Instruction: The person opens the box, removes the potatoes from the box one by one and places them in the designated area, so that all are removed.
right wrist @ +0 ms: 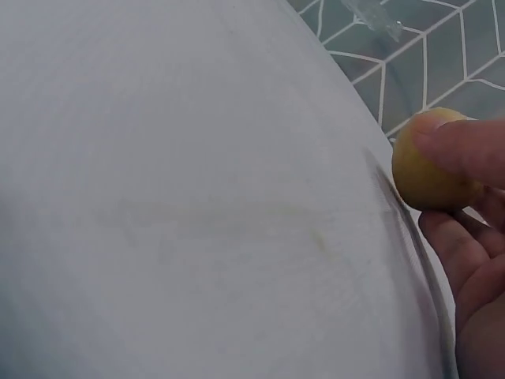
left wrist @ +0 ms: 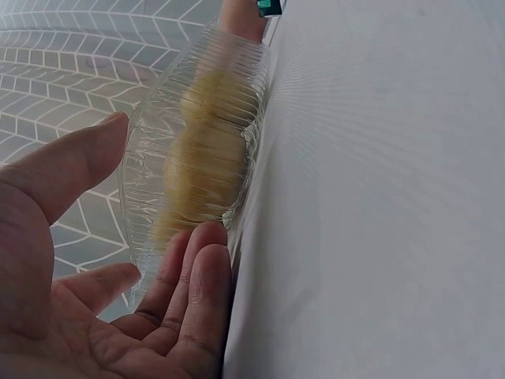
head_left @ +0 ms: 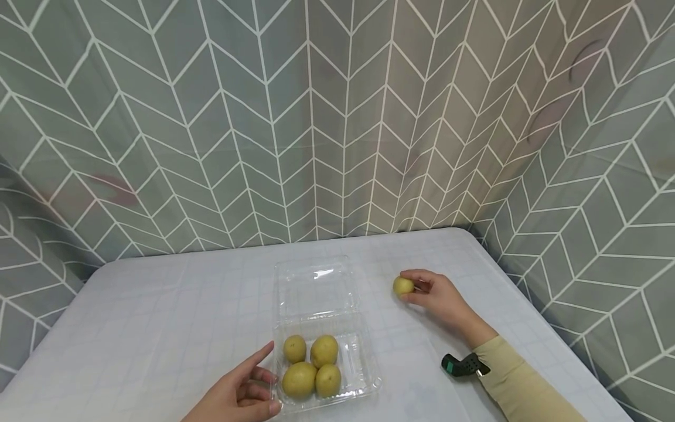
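Note:
My right hand [head_left: 437, 296] pinches a small round yellow fruit [head_left: 403, 285] between thumb and fingers, to the right of a clear plastic clamshell box [head_left: 364, 378]. In the right wrist view, the thumb lies across the top of this fruit [right wrist: 430, 170]. Several similar yellow fruits [head_left: 299, 380] of differing sizes sit in the left and middle of the box. The box's lid [head_left: 316, 290] is folded back, away from me. My left hand [head_left: 245, 387] is at the box's left side, thumb and fingers spread, fingertips right at the ribbed wall [left wrist: 142, 181].
A white cloth [head_left: 158, 316] covers the table. Grey patterned curtains [head_left: 327, 117] hang behind it and along the right side. A black band with a green patch [head_left: 464, 365] is on the right wrist, beside a tan sleeve [head_left: 519, 378].

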